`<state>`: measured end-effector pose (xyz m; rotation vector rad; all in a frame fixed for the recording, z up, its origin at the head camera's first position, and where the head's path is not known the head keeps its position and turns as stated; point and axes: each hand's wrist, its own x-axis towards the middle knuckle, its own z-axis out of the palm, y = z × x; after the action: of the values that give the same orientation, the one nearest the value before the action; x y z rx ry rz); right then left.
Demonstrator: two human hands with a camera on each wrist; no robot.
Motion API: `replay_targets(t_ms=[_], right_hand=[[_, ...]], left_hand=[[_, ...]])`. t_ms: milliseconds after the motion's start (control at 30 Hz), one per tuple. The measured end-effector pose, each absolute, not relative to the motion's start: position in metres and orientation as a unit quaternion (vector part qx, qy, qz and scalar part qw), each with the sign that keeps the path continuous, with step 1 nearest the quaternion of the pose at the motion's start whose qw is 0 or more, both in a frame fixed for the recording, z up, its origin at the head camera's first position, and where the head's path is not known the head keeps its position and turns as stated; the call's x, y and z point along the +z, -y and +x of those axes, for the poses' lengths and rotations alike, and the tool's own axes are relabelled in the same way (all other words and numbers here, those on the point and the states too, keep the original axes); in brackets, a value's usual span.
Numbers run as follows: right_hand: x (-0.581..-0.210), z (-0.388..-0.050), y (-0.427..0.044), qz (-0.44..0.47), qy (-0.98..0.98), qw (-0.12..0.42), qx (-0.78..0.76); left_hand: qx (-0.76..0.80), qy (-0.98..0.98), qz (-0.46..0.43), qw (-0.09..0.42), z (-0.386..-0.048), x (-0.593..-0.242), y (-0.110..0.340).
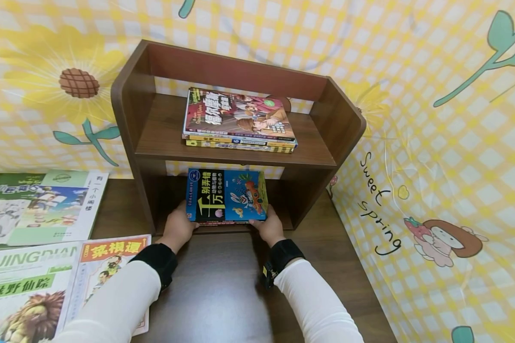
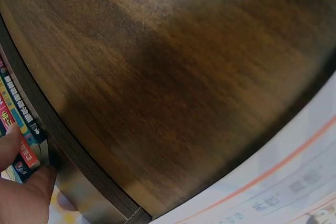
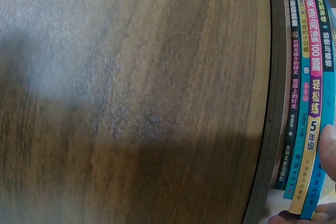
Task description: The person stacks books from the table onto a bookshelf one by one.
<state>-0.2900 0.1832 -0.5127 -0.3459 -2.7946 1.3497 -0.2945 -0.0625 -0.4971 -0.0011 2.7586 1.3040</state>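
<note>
A stack of several books point(image 3: 314, 103) lies flat on the lower shelf of a small brown bookshelf point(image 1: 236, 161). Its top book point(image 1: 242, 193) has a blue and black cover with a cartoon rabbit. At the left end of the stack, my left hand point(image 1: 178, 226) grips the books by the side and front corner. The right hand point(image 1: 269, 226) holds the opposite end. In the right wrist view, the spines face outward and the right thumb point(image 3: 328, 153) lies against the uppermost book. The left wrist view shows only part of the left fingers at the spines.
Another pile of books point(image 1: 240, 116) sits on the upper shelf. Left of the bookshelf, several booklets lie on the brown table point(image 1: 214, 286), among them a green one point(image 1: 64, 205) and one with a lion point(image 1: 30, 295). Checked, flower-printed cloth point(image 1: 412, 190) covers the walls behind and right.
</note>
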Motion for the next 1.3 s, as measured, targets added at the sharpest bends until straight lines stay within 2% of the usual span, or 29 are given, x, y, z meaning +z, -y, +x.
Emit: replay_targets(t_ms=[567, 800, 1067, 1300], right_hand=[[-0.510, -0.289, -0.184, -0.112, 0.887, 0.001, 0.447], [-0.514, -0.287, -0.183, -0.112, 0.890, 0.014, 0.441], [-0.504, -0.265, -0.171, -0.108, 0.880, 0.021, 0.462], [-0.497, -0.235, -0.165, -0.067, 0.889, 0.046, 0.451]], left_hand=[[0.433, -0.901, 0.007, 0.029, -0.293, -0.496, 0.060], [0.430, -0.902, 0.023, 0.034, -0.294, -0.501, 0.062], [0.385, -0.921, 0.039, 0.031, -0.270, -0.494, 0.080], [0.320, -0.945, 0.064, 0.018, -0.225, -0.488, 0.109]])
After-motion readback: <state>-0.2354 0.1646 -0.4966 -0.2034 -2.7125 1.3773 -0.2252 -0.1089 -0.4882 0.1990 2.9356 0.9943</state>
